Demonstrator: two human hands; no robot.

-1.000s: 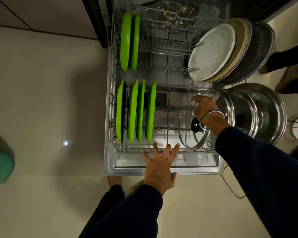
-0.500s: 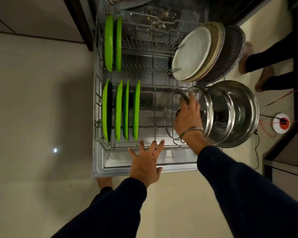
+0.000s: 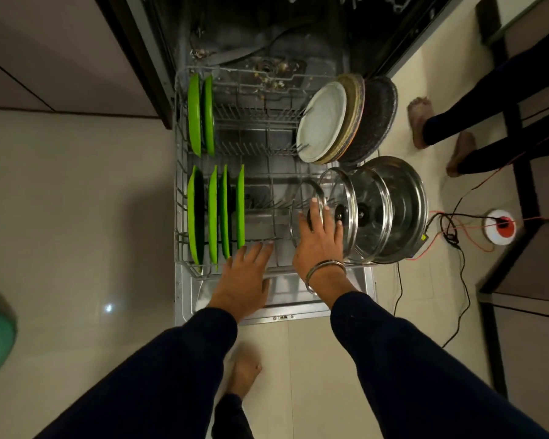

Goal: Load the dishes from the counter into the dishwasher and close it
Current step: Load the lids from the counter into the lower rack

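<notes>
One glass lid (image 3: 308,213) stands under the right hand (image 3: 319,245), seemingly touching.

You are standing in a home kitchen, looking down at an open dishwasher (image 3: 267,42) whose pulled-out rack (image 3: 179,185) is holding green plates (image 3: 213,213), pale dinner plates (image 3: 322,122) and glass lids (image 3: 368,217), with pale floor tiles (image 3: 76,217) and bare feet (image 3: 420,122) showing beside it.

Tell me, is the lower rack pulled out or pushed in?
Pulled out. The lower rack sits over the open door, in front of the tub, with the green plates standing in it.
</notes>
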